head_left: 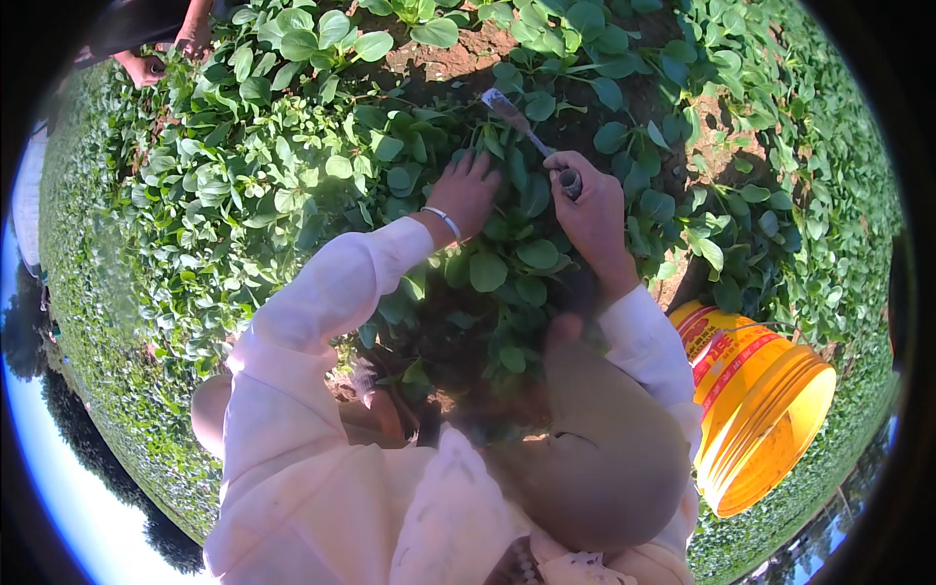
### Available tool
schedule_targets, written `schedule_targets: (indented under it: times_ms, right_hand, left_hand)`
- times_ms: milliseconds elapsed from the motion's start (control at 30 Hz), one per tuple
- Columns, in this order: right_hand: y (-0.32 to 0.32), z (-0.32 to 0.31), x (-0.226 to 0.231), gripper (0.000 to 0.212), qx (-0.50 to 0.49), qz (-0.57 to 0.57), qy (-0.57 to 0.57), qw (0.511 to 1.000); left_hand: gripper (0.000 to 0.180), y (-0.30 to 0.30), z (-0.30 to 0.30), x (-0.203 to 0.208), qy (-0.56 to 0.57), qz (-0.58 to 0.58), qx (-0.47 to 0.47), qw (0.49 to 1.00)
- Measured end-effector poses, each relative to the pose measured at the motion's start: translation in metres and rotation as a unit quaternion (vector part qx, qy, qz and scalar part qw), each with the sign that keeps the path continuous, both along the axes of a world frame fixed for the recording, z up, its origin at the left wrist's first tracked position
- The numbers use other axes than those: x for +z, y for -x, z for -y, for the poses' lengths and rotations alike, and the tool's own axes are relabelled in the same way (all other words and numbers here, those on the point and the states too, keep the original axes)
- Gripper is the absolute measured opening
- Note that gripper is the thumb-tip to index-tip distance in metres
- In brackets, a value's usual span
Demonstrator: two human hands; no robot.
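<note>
My right hand (595, 210) is closed round the handle of a small hand trowel (511, 114). The trowel's narrow metal blade points up and to the left, above the leaves. To the left of it, my left hand (466, 198) reaches into the leafy green plants (531, 255), back of the hand up. Its fingers are stretched out and slightly apart among the leaves, their tips partly hidden. A thin light bracelet (445, 223) circles the left wrist. The plants around both hands have rounded leaves on pale stalks.
A yellow bucket (765, 414) with a red band lies tilted on the plants at the right. Bare brown soil (453, 54) shows between plants at the far side. At the far left, another person's hands (146, 70) are down near the leaves.
</note>
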State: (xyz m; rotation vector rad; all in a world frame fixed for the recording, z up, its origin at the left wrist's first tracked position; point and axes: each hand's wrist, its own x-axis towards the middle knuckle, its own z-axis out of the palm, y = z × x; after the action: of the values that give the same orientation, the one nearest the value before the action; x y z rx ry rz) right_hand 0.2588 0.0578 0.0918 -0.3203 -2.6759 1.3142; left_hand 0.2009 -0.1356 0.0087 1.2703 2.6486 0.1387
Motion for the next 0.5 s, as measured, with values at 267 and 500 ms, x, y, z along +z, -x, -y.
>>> schedule_targets:
  times_ms: [267, 500]
  right_hand:
    - [0.004, -0.047, -0.016, 0.006, -0.227, -0.075, 0.194, 0.951]
    - [0.038, -0.179, -0.011, 0.012, -0.364, -0.169, 0.248, 0.882]
  left_hand:
    - [0.022, 0.095, -0.039, 0.042, -0.142, -0.016, 0.182, 0.973]
    - [0.037, 0.178, -0.051, -0.051, 0.023, 0.088, 0.21, 0.973]
